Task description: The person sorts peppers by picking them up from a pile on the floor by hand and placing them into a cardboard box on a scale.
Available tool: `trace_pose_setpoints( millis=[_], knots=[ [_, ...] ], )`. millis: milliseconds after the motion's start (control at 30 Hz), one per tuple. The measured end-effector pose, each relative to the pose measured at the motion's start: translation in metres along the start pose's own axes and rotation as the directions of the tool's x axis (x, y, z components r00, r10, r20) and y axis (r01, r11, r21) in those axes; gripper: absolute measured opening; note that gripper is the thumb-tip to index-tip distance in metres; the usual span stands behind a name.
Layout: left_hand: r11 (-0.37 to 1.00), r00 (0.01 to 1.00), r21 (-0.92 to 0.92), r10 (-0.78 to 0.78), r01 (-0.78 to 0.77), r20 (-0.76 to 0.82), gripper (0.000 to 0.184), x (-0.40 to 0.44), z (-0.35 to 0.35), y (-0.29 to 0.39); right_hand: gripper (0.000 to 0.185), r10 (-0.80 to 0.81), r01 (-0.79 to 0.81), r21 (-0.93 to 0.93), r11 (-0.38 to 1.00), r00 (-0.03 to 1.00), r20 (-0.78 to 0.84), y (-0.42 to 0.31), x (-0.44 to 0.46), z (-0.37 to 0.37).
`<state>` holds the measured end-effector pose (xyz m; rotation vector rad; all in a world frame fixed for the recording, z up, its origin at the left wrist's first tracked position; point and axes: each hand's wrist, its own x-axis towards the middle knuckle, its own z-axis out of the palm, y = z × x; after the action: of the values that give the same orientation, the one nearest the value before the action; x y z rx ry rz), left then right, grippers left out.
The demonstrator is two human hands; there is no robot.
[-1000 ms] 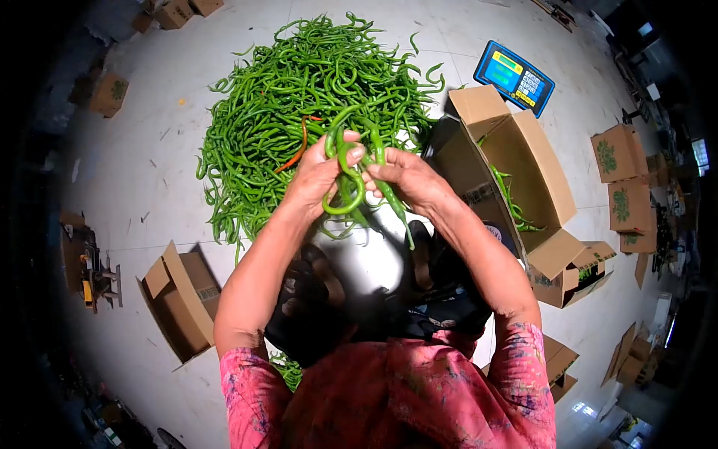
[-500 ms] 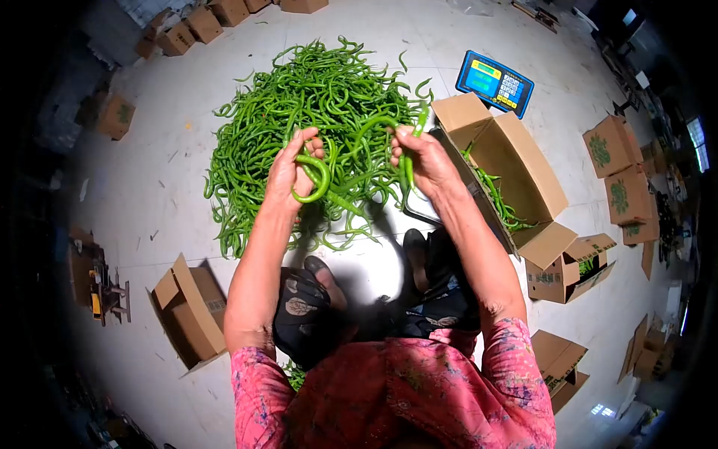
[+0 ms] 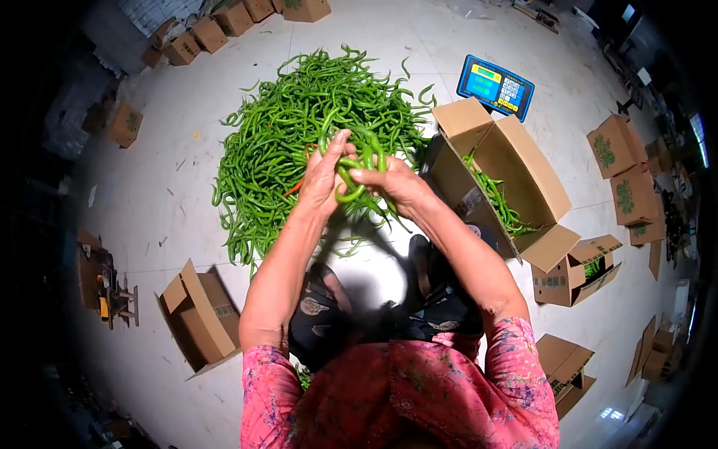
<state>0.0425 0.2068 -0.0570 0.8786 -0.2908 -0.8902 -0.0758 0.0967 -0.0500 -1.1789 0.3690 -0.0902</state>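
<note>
A wide heap of long green peppers (image 3: pixel 277 142) lies on the floor, with a reddish one showing beside my left wrist. Over the heap's near edge, my left hand (image 3: pixel 326 173) is closed round several curled green peppers. My right hand (image 3: pixel 398 185) meets it from the right, fingers also closed on green peppers, its thumb pointing at the left hand. Some pepper ends hang below the hands. To the right, an open cardboard box (image 3: pixel 523 166) holds some green peppers along its left inner side.
A blue scale display (image 3: pixel 495 87) stands behind the box. An open carton (image 3: pixel 198 318) is at the left, a smaller one with peppers (image 3: pixel 574 273) at the right. More cartons (image 3: pixel 622 168) line the right side and far left. My feet are below my hands.
Half a second ago my hands were apart, each with peppers; now they have come together over the heap's near edge. The camera view has shifted slightly.
</note>
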Motion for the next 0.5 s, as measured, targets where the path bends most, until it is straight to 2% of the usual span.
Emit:
trace_pose_setpoints(
  millis=[67,133,267,333,433,500],
  knots=[
    [1.000,0.998,0.022,-0.001,0.000,0.063,0.046,-0.009,0.015,0.010,0.019,-0.007,0.006,0.087,0.996,1.000,0.011,-0.005,-0.002,-0.005],
    [0.999,0.964,0.030,-0.036,0.029,0.264,0.057,-0.008,0.011,0.014,0.016,0.008,-0.007,0.143,0.990,1.000,-0.001,-0.009,-0.001,-0.011],
    [0.996,0.963,-0.034,-0.072,0.084,0.259,0.058,-0.006,0.011,0.021,0.018,-0.037,0.023,0.275,0.961,0.998,0.048,-0.011,-0.001,-0.021],
    [0.983,0.964,-0.160,-0.041,0.086,0.264,0.050,0.000,0.004,0.026,0.019,-0.027,0.001,0.343,0.939,0.997,0.069,-0.015,-0.003,-0.028],
    [0.940,0.960,-0.332,0.014,0.083,0.281,0.044,0.006,-0.007,0.033,0.022,-0.072,0.033,0.346,0.938,0.992,0.100,-0.025,-0.008,-0.031],
    [0.943,0.964,-0.325,0.018,0.072,0.267,0.042,0.006,-0.013,0.034,0.022,-0.094,0.061,0.327,0.943,0.992,0.085,-0.027,-0.010,-0.029]
  ],
)
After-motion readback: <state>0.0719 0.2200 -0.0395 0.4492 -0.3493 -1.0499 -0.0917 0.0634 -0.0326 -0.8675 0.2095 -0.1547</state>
